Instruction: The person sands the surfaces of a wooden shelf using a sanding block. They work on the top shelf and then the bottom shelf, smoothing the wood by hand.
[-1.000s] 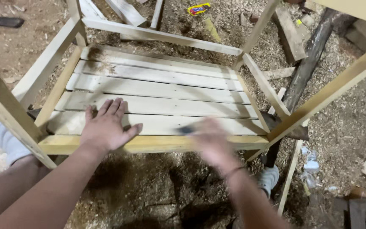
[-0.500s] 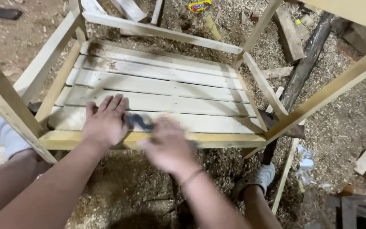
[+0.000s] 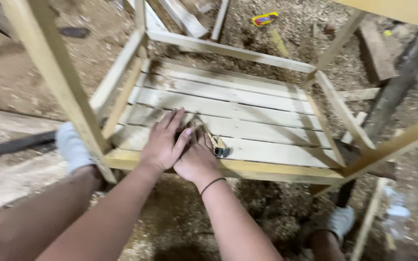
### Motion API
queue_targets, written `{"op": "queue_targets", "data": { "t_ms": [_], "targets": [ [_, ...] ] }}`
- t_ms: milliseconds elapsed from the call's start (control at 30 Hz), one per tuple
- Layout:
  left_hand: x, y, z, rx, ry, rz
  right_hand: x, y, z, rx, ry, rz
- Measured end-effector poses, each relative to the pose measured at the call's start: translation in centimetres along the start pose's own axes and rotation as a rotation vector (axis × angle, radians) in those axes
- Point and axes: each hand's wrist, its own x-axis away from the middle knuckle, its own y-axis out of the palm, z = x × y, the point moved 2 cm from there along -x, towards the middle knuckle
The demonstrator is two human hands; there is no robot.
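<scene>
- Wooden frame (image 3: 228, 53) of pale timber filled most of the view, its slatted shelf (image 3: 228, 104) running from nine o'clock to three o'clock; by my judgement the posts, rails and slats were already joined, and what remained was surface work on the front slat.
- Front rail (image 3: 276, 170), yellower than the slats, lay just below the hands, towards six o'clock.
- Left hand (image 3: 163, 142) lay flat on the front slat, fingers together and stretched towards twelve o'clock, holding nothing that I could see.
- Right hand (image 3: 199, 157) touched the left at its four o'clock side, fingers curled down over a small block (image 3: 217, 145); whether it was a sanding pad I could not tell.
- Ground around the frame was bare earth thick with sawdust and shavings (image 3: 267, 212), with offcut boards (image 3: 182, 17) at twelve o'clock.
- White shoe (image 3: 71, 147) stood at nine o'clock, another (image 3: 340, 221) at five o'clock.
- Small yellow packet (image 3: 264, 19) lay at one o'clock, well apart.
</scene>
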Motion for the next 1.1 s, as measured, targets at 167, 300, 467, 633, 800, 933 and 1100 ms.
{"op": "queue_targets", "data": {
  "t_ms": [167,300,467,633,800,933,1100],
  "targets": [
    [0.1,-1.2,1.0,0.021,0.068,0.001,0.8,-0.2,-0.5,-0.199,0.075,-0.319],
    [0.0,-1.3,1.8,-0.127,-0.019,-0.214,4.2,-0.9,2.6,-0.169,-0.384,0.083],
    [-0.1,-1.5,2.1,-0.155,0.015,-0.199,5.0,-3.0,13.5,-0.282,0.366,0.364],
    [0.3,-2.2,2.4,-0.107,0.007,-0.112,4.1,-3.4,16.5,0.339,0.45,-0.252],
    [0.5,-1.9,3.5,-0.224,0.043,-0.039,4.0,-3.8,14.2,0.323,0.504,-0.338],
    [0.4,-0.6,5.6,-0.419,0.12,-0.309,4.0,-4.5,13.9,0.307,0.492,-0.329],
    [1.1,-1.8,9.0,-0.393,0.071,-0.466,3.9,-5.3,13.8,0.358,0.458,-0.31]
  ]
}}
